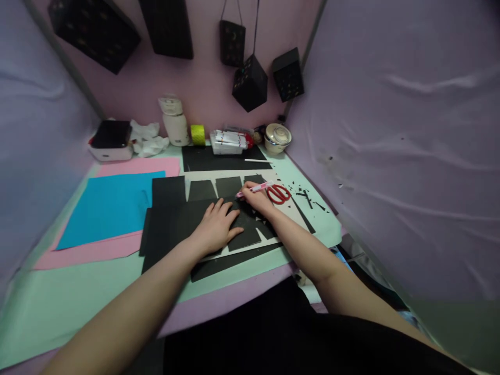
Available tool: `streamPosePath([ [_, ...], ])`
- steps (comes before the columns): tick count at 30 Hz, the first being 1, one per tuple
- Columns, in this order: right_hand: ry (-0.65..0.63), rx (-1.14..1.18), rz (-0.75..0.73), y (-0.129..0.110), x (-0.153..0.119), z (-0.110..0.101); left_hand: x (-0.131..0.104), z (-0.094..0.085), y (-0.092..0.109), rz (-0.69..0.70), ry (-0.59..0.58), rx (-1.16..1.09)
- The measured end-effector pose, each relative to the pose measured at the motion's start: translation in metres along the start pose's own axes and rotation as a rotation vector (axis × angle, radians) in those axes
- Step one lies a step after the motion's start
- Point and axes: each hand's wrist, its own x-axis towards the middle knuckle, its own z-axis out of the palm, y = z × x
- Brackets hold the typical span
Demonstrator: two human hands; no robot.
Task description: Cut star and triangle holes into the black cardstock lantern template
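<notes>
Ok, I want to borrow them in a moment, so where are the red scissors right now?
In the head view, the red scissors lie right of centre, just right of the right hand and left of the black paper scraps.

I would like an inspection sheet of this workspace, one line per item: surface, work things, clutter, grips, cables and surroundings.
Surface: pale green tabletop, partly covered by blue paper and pink paper.
Work things: notched black sheet; pink-and-white tool; red-handled scissors.
Clutter: black scraps to the right of the scissors; crumpled white tissues at the back.
Grips: left grip spread on the black sheet; right grip holding the tool.
Cables: nothing seen.
Surroundings: hanging black boxes, pink back wall, purple side drape.
</notes>
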Motion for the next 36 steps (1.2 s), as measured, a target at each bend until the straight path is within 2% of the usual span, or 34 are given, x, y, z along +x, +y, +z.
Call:
streamPosePath([
  [7,-0.051,0.056,0.018,-0.003,-0.003,-0.004,-0.002,0.002,0.000,-0.009,-0.007,-0.025],
  [13,0.011,0.049,0.076,-0.005,-0.005,-0.013,-0.003,0.004,-0.001,-0.009,0.000,-0.058],
  [22,0.006,-0.026,0.092,-0.012,-0.010,0.001,-0.003,0.005,0.000,-0.009,0.000,-0.063],
  [36,-0.019,-0.047,0.101,-0.015,-0.012,0.003,-0.004,0.001,0.002,-0.016,-0.027,-0.065],
])
